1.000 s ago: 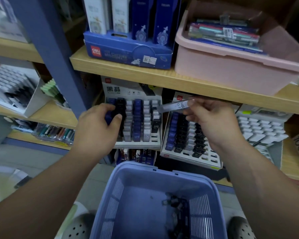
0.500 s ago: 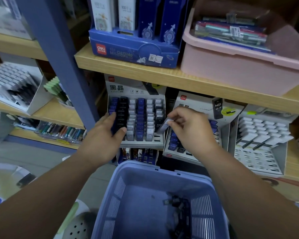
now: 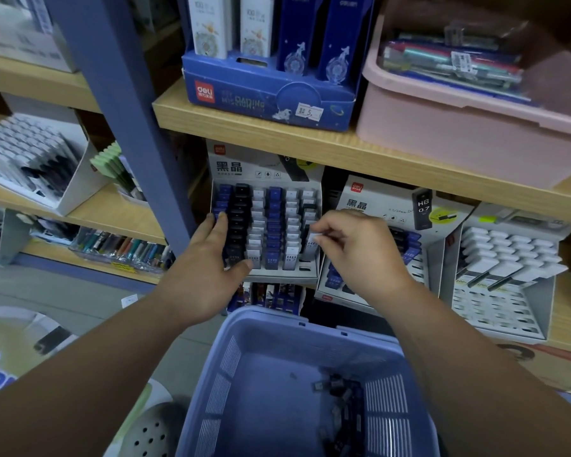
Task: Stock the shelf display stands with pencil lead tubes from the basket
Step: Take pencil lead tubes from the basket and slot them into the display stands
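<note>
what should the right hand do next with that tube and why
Probably ease the white tube down into the rightmost column of the left display stand. The right hand pinches it at that column, where gaps show, while the left hand rests on the stand's left side.

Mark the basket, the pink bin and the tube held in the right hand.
basket (image 3: 226, 367), head view, left slotted wall.
pink bin (image 3: 459, 140), head view, front wall.
tube (image 3: 312, 241), head view, white labelled body.
</note>
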{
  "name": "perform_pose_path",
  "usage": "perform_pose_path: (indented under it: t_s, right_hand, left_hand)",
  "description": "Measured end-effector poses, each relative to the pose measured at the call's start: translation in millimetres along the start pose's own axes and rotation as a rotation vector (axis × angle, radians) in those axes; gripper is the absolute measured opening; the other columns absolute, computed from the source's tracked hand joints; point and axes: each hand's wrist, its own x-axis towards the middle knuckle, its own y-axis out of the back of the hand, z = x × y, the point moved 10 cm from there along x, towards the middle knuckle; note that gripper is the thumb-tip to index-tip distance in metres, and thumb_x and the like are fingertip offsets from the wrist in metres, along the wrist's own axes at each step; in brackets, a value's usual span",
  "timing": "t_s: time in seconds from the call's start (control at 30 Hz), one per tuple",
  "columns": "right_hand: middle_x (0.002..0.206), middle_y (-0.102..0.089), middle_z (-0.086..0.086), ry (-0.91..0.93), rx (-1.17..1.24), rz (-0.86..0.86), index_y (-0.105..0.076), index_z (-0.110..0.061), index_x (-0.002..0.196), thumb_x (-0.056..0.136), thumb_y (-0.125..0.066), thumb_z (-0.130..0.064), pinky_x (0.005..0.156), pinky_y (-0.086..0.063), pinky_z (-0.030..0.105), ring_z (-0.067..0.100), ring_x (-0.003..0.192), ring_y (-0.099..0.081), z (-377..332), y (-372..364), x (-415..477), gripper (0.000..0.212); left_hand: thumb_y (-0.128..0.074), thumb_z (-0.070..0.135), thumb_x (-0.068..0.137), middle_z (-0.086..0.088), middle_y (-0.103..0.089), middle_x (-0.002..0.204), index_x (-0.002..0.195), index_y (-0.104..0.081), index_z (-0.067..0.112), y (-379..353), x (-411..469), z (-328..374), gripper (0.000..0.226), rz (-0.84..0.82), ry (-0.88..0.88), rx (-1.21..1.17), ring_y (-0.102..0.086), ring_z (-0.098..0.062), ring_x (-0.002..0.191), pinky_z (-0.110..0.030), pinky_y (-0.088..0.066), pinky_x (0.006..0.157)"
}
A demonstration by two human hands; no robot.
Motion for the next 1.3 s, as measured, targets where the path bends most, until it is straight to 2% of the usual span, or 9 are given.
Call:
perform_pose_path:
  t_s: [0.33,0.53,0.63,0.77,0.93,1.03,1.13,1.2,1.3]
  right_hand:
    - [0.099,-0.073,0.005,0.077,-0.123,-0.006,-0.08,-0.009,0.102,0.087,-0.074,-0.002,0.083,-0.059,0.038,0.02,0.087,-0.07,-8,-12,-2,0.017]
    - [0.104,-0.067,0.003,0.012,-0.153,-0.028,-0.074,-0.012,0.113,0.087,-0.07,-0.003,0.084,-0.056,0.032,0.016,0.086,-0.065,-6,12,-19,0.028]
    - [0.095,-0.061,-0.004,-0.016,-0.138,0.004,-0.074,-0.012,0.109,0.087,-0.072,-0.006,0.081,-0.055,0.026,0.01,0.08,-0.062,-6,39,-38,0.023]
    - [0.092,-0.059,-0.007,-0.07,-0.17,-0.013,-0.074,-0.013,0.108,0.088,-0.075,-0.014,0.082,-0.055,0.024,0.009,0.08,-0.062,9,69,-88,0.02]
    - [0.09,-0.07,-0.005,-0.374,-0.154,-0.015,-0.075,-0.015,0.102,0.085,-0.079,-0.024,0.076,-0.053,0.023,0.009,0.081,-0.066,79,101,-189,0.019]
    - [0.092,-0.072,-0.002,-0.62,-0.108,-0.082,-0.074,-0.018,0.106,0.083,-0.081,-0.03,0.075,-0.049,0.022,0.014,0.086,-0.068,135,93,-255,0.027]
    - [0.102,-0.068,-0.001,-0.798,-0.045,-0.191,-0.068,-0.022,0.113,0.085,-0.077,-0.04,0.078,-0.049,0.028,0.017,0.092,-0.066,177,64,-302,0.035]
    - [0.103,-0.068,-0.001,-0.902,0.085,-0.126,-0.066,-0.023,0.116,0.087,-0.074,-0.043,0.076,-0.048,0.029,0.018,0.092,-0.066,196,43,-322,0.036]
    - [0.096,-0.07,-0.005,-0.977,0.256,-0.011,-0.064,-0.027,0.108,0.092,-0.07,-0.035,0.074,-0.05,0.028,0.018,0.088,-0.067,209,7,-336,0.019]
  left_hand:
    - [-0.058,0.047,0.096,0.011,0.011,0.166,0.159,0.005,0.029,-2,-1,-1,0.09,-0.005,0.017,-0.008,-0.015,-0.015,0.151,-0.029,-0.022,0.115]
    - [-0.063,0.051,0.091,0.004,0.008,0.167,0.158,0.005,0.037,1,-14,4,0.097,-0.004,0.046,-0.001,-0.01,-0.022,0.153,-0.042,-0.022,0.121]
    - [-0.069,0.05,0.086,-0.011,-0.019,0.163,0.159,-0.014,0.028,24,-29,25,0.094,0.2,-0.055,0.107,-0.026,-0.032,0.147,-0.047,-0.029,0.118]
    - [-0.068,0.04,0.084,-0.013,-0.051,0.127,0.135,-0.052,0.015,33,-71,72,0.059,0.413,-0.285,0.136,-0.05,-0.035,0.117,-0.049,-0.044,0.1]
    - [-0.068,0.041,0.086,0.008,-0.05,0.101,0.113,-0.056,0.025,-41,-107,99,0.034,0.14,-0.368,0.016,-0.049,-0.01,0.089,-0.031,-0.04,0.079]
    - [-0.072,0.051,0.083,0.014,-0.053,0.106,0.114,-0.053,0.033,-107,-110,77,0.041,-0.087,-0.259,0.057,-0.056,-0.009,0.089,-0.032,-0.046,0.08]
    - [-0.071,0.049,0.085,0.004,-0.056,0.118,0.118,-0.052,0.032,-178,-99,41,0.042,-0.324,-0.107,0.103,-0.061,-0.011,0.084,-0.031,-0.049,0.074]
    - [-0.069,0.048,0.087,-0.002,-0.056,0.127,0.127,-0.053,0.024,-215,-88,22,0.049,-0.398,-0.062,0.168,-0.06,-0.015,0.089,-0.029,-0.045,0.076]
    - [-0.07,0.043,0.089,-0.007,-0.053,0.14,0.138,-0.05,0.015,-262,-71,-1,0.059,-0.435,0.015,0.193,-0.057,-0.024,0.117,-0.029,-0.043,0.091]
